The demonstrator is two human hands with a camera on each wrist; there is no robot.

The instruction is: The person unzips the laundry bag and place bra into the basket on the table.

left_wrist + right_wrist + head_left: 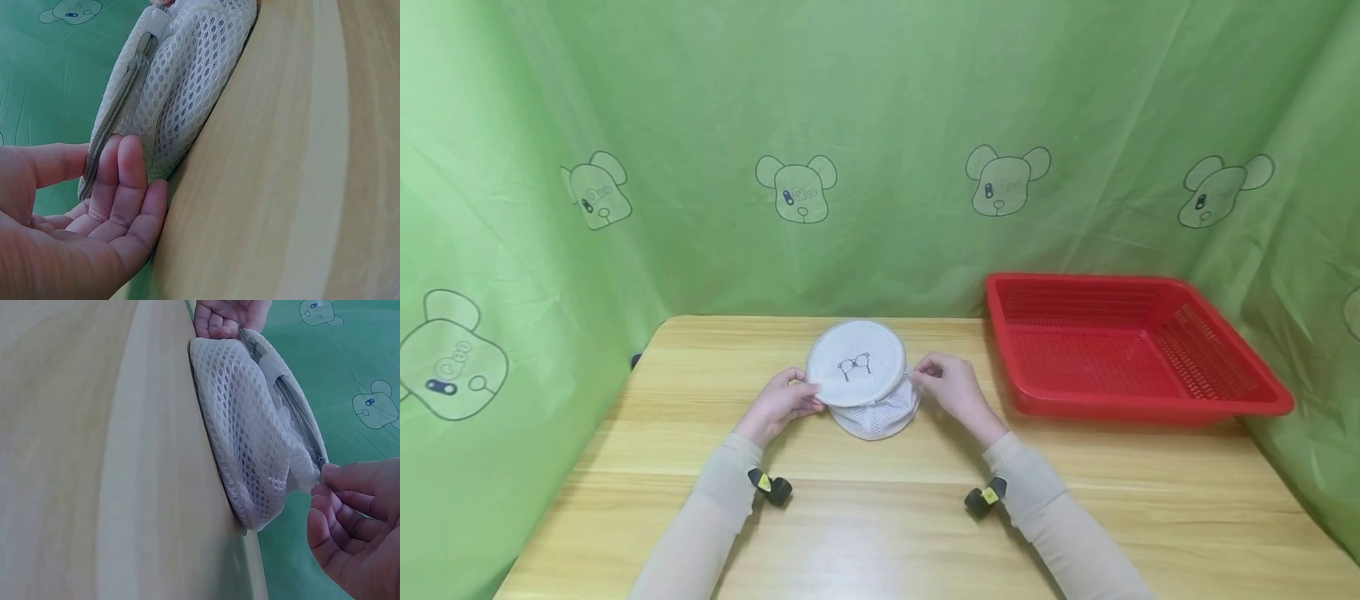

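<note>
A round white mesh laundry bag sits on the table, its flat lid printed with a small bra drawing and tilted up over the sagging mesh body. My left hand pinches the lid's edge at the left, thumb on top and fingers beneath. A grey zipper runs along the rim, with a white tab across it. On the right side, my right hand pinches the rim with thumb and forefinger at the zipper slider. White material shows in the gap between lid and body.
A red plastic basket with slotted walls stands at the right rear of the wooden table. Green curtains with bear-head prints enclose the back and both sides. Each sleeve carries a small black wrist camera.
</note>
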